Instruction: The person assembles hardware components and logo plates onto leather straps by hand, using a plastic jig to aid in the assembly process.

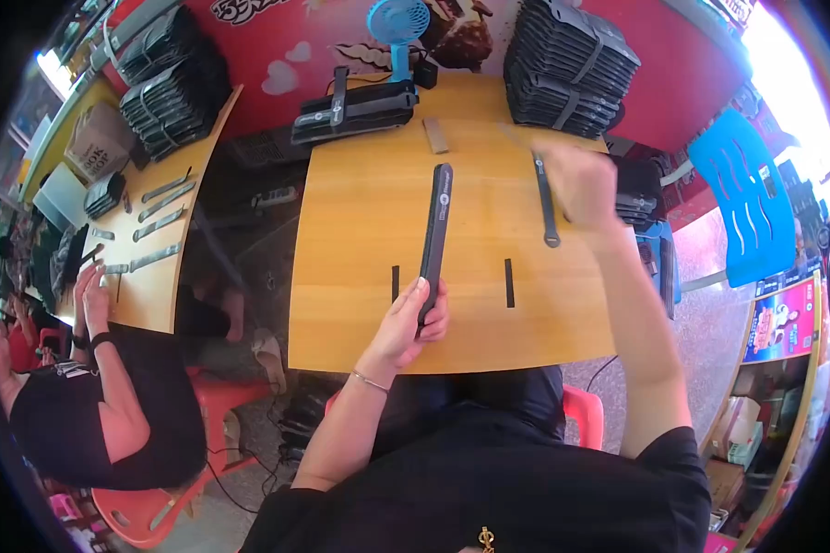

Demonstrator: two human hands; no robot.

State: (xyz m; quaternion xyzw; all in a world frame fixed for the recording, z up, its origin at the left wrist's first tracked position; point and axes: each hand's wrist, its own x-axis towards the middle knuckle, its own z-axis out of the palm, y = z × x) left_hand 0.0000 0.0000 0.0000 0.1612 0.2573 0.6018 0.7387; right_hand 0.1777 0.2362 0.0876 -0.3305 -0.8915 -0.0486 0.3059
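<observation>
Left hand [413,318] — clamped on near end of long black case [435,228]. Right hand [579,184] — closed on grey strap [546,198], hands well apart.

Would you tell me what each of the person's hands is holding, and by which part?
The left hand grips the long black case by its near end; the right hand holds the thin black strap near its far end.

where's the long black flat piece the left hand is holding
In the head view the long black flat piece lies lengthwise down the middle of the wooden table, its near end under the left hand, between two short black marks.
</observation>
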